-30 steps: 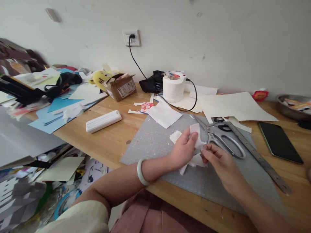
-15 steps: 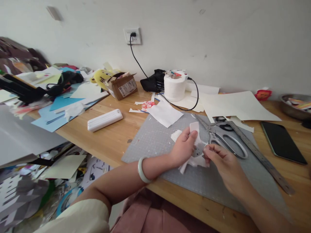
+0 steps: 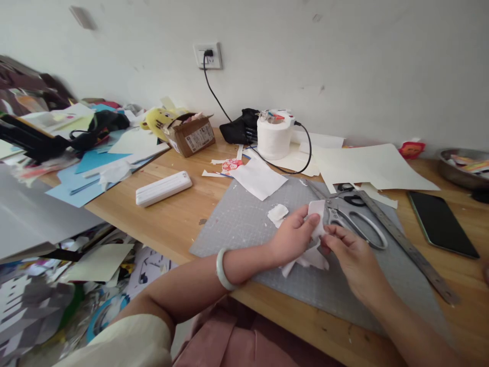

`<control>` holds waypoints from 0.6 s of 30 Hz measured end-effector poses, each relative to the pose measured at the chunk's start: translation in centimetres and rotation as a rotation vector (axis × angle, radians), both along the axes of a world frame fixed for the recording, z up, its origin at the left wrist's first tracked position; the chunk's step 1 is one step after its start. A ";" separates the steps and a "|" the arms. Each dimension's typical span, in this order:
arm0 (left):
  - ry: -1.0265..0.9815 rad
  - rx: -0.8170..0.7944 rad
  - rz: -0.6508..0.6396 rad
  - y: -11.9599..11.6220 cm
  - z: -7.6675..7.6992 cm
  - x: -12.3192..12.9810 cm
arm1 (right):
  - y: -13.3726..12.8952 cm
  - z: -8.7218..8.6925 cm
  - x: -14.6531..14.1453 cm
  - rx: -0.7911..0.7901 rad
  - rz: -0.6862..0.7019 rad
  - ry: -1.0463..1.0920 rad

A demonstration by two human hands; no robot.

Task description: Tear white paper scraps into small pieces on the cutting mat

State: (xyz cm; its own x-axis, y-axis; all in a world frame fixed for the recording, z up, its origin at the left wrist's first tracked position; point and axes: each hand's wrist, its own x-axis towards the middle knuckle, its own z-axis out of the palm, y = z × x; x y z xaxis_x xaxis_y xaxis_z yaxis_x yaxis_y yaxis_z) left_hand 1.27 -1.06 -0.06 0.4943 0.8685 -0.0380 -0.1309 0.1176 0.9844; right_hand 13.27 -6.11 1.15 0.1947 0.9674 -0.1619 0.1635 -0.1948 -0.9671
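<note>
A small white paper piece [image 3: 316, 210] is pinched between the thumb and fingers of my left hand [image 3: 292, 235], over the grey cutting mat [image 3: 237, 229]. My right hand [image 3: 349, 255] has its thumb and fingertips pressed together at the lower right edge of the same piece. Crumpled white scraps [image 3: 311, 258] lie on the mat beneath both hands. Left of them rests a small torn white scrap [image 3: 277, 214]. Metal scissors [image 3: 367, 229] lie just beyond my right hand, partly hidden by the held paper.
A steel ruler [image 3: 405, 244] crosses the mat's right side, with a phone [image 3: 443, 223] beyond it. A white case [image 3: 164, 188] is on the left. Behind stand a white roll [image 3: 273, 136] with a black cable and a cardboard box [image 3: 191, 136].
My left hand has moved slightly right, closer to my right hand. The held paper has shifted right with it, and the gap between the hands has narrowed.
</note>
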 end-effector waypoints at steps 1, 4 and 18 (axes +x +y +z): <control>-0.014 -0.014 0.006 0.1 0.0 0.0 | 0.0 0.0 0.0 0.002 0.000 0.002; -0.074 -0.086 0.058 0.7 -0.2 0.2 | -0.1 -0.1 0.2 0.014 0.010 0.009; -0.023 -0.063 -0.024 0.0 0.3 0.0 | -0.2 0.2 -0.5 0.024 -0.013 0.110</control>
